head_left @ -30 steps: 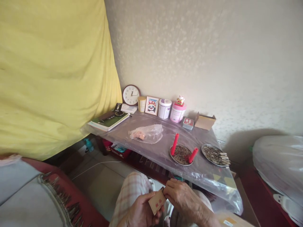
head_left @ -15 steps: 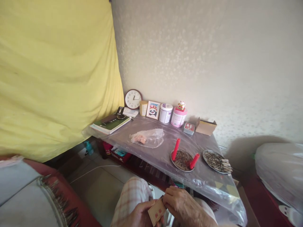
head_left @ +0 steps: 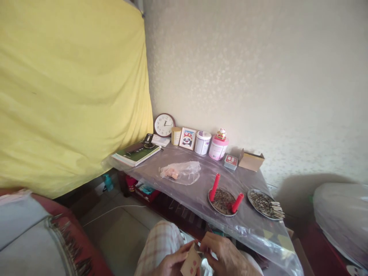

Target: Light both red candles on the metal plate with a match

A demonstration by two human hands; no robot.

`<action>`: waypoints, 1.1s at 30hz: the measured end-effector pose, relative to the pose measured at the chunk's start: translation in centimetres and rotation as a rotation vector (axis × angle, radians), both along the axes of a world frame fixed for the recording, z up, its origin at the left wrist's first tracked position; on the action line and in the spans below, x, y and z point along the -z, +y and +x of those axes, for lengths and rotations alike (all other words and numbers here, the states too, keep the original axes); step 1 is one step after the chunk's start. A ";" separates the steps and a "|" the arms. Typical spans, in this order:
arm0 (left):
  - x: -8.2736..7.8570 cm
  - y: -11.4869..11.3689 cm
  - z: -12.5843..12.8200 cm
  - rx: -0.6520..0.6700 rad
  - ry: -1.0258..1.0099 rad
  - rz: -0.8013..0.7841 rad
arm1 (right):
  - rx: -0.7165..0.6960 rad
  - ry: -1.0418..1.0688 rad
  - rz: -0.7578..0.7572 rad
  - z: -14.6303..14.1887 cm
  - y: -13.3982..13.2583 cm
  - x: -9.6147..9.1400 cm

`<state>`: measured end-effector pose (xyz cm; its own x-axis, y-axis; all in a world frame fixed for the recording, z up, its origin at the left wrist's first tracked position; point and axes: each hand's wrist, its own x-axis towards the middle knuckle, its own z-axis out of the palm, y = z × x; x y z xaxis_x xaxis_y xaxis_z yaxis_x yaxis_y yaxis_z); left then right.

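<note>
Low in front of my lap, my left hand (head_left: pixel 175 262) grips a small tan matchbox (head_left: pixel 190 263) printed with red characters. The box is tilted, and its darker narrow side faces up. My right hand (head_left: pixel 222 253) is closed at the box's right edge, its fingertips pinching a thin pale matchstick (head_left: pixel 199 252) close to that side. Most of the stick is hidden by the fingers. Beyond my hands, two red candles stand on a metal plate of dark bits: a taller one (head_left: pixel 214 187) and a shorter, leaning one (head_left: pixel 237 202).
A plastic-covered table (head_left: pixel 178 195) spans the middle. On it lie a second plate (head_left: pixel 260 203) with pale sticks at its rim, a clear plastic bag (head_left: pixel 186 172), books (head_left: pixel 138 155), tins (head_left: pixel 202 143) and an open cardboard box (head_left: pixel 251 161). A clock (head_left: pixel 164 124) leans at the back.
The matchbox has turned in my left hand, so its narrow side shows more. My right fingers have shifted, and a pale stick now shows between them. The view has tipped slightly upward.
</note>
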<state>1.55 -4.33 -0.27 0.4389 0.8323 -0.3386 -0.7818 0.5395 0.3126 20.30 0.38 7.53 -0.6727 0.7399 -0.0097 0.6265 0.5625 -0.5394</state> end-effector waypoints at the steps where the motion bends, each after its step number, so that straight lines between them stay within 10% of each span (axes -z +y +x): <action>1: 0.0 0.1 -0.1 0.001 0.012 0.013 | 0.002 0.020 -0.017 -0.1 0.0 -0.3; 15: -1.9 1.0 -1.3 0.014 -0.022 0.022 | 0.342 0.459 0.160 -0.1 0.1 0.2; 33: -3.5 0.3 -1.2 -0.028 0.061 0.144 | 0.091 0.194 0.436 -1.1 -0.8 -1.5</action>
<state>0.37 -4.01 3.27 0.3970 0.8858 -0.2404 -0.7732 0.4639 0.4324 19.20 -0.43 9.06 -0.5637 0.7031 0.4335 0.5951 0.7096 -0.3771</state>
